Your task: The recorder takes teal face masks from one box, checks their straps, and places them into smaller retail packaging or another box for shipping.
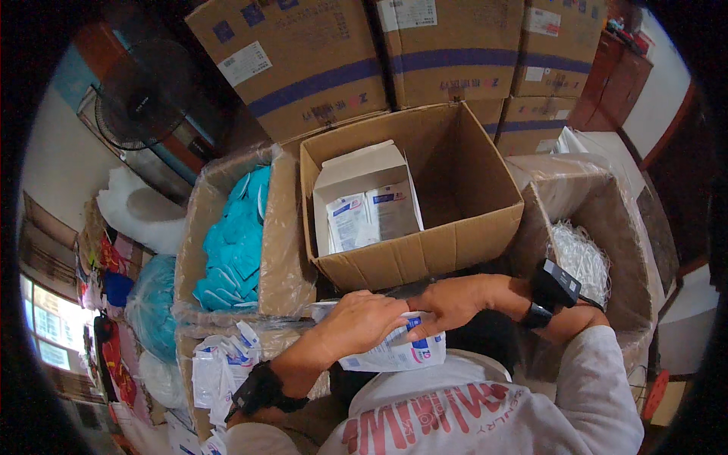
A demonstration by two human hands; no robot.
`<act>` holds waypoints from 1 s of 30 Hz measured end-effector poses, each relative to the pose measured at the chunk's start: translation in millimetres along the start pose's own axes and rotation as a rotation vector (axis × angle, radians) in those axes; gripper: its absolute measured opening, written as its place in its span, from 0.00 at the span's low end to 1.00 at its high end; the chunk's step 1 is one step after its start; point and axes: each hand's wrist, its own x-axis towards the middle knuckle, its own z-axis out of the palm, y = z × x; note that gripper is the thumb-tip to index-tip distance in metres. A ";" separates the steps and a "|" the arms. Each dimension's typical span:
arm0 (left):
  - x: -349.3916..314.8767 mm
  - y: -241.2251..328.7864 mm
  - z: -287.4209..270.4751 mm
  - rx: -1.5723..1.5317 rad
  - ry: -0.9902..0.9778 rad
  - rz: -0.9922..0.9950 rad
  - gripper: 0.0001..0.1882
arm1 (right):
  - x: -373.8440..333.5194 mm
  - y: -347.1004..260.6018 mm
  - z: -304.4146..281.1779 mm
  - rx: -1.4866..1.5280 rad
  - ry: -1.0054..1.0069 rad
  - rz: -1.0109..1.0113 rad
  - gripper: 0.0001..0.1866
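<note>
Held in front of the torso, just below the near wall of the open cardboard box [425,262]: white packet [385,359] with blue print, partly covered from above. Right hand [447,303] on the packet's upper edge, with a narrow grip, thumb against the printed face, other fingers mostly hidden. Left hand [362,324] laid across the packet's upper left part, back of hand up, fingers together and pointing toward the right hand; fingertips partly hidden, so impossible to tell whether clamped or merely pressed on it. Hands close together, near touching. Noted inside the open box, toward its left side: small white carton [362,164], flap raised, containing white packets [347,221] with similar blue print. To the left: plastic-lined box [287,235] of teal packets [231,243]. Nearer, at lower left, beside the left forearm: loose white packets [216,371] in a heap. To the right: another plastic-lined box [633,303] with white stringy material [580,258]. Behind: stacked cartons [455,59] with blue bands. On both wrists: black devices [556,283].
</note>
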 end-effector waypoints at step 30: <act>-5.0 -51.1 82.4 -0.772 0.298 -0.321 0.10 | 29.0 36.7 39.4 -0.695 0.440 -0.099 0.14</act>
